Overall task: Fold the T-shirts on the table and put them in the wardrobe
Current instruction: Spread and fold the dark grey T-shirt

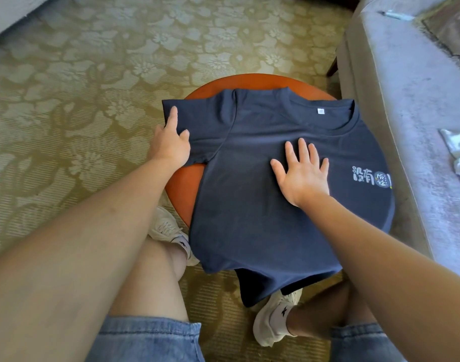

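A navy T-shirt (pixel 252 194) lies spread front-up on a round orange-brown table (pixel 181 189), with its collar at the far side and white print near its right edge. Its hem hangs over the table's near edge. My left hand (pixel 170 141) holds the left sleeve at its outer edge, thumb on top of the cloth and some fingers hidden beneath it. Flat on the shirt's chest lies my right hand (pixel 302 173), fingers straight and spread, pressing the fabric down.
A grey-lilac sofa (pixel 411 105) stands close on the right, with a pen (pixel 396 15) and a crumpled white cloth (pixel 458 155) on it. Patterned green carpet (pixel 93 82) surrounds the table. My knees and white shoes (pixel 273 320) are under the near edge.
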{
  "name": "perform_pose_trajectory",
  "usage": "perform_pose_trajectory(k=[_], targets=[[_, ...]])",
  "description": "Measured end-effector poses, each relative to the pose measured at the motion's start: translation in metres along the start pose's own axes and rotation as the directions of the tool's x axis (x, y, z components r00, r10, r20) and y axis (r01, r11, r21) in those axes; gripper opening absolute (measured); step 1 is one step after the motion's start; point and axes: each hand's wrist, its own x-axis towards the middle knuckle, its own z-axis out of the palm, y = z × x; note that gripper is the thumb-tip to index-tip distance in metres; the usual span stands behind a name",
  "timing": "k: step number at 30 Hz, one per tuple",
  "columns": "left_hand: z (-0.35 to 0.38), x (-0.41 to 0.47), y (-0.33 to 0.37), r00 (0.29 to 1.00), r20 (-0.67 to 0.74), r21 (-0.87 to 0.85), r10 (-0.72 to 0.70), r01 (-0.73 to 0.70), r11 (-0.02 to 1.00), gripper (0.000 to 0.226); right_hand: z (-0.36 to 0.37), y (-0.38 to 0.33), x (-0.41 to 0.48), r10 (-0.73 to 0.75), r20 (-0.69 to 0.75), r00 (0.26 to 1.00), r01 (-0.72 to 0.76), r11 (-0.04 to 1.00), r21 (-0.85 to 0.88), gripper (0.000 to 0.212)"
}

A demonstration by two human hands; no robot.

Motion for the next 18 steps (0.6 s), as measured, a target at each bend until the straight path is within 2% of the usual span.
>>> perform_pose_trajectory(k=[3,5,9,12,15,18], targets=[[-0.005,0.008,-0.010,0.999,0.009,-0.110,0.047,-0.046,0.993,0.051,0.000,-0.014,0.003,-0.022,0.001,1.000,0.022,1.000,-0.010,0.069],[-0.011,0.012,-0.016,0.998,-0.026,-0.113,0.056,-0.058,0.992,0.050,0.000,-0.024,0.005,-0.040,0.001,0.999,0.040,0.999,-0.012,0.069],[-0.036,0.018,-0.016,0.991,-0.122,-0.054,0.049,-0.056,0.997,0.062,0.000,-0.047,0.011,-0.077,0.016,0.997,0.077,0.997,-0.020,0.069],[-0.058,0.020,-0.010,0.987,-0.143,-0.020,0.068,-0.072,0.997,0.072,-0.001,-0.070,0.015,-0.100,0.032,0.994,0.101,0.995,-0.013,0.069],[-0.073,0.015,0.006,0.981,-0.109,0.152,0.159,-0.142,0.978,0.077,-0.002,-0.090,0.019,-0.097,0.048,0.994,0.097,0.995,0.015,0.069],[-0.073,0.008,0.025,0.965,-0.041,0.357,0.260,-0.229,0.906,0.080,-0.010,-0.101,0.022,-0.102,0.131,0.986,0.100,0.995,0.019,0.073]])
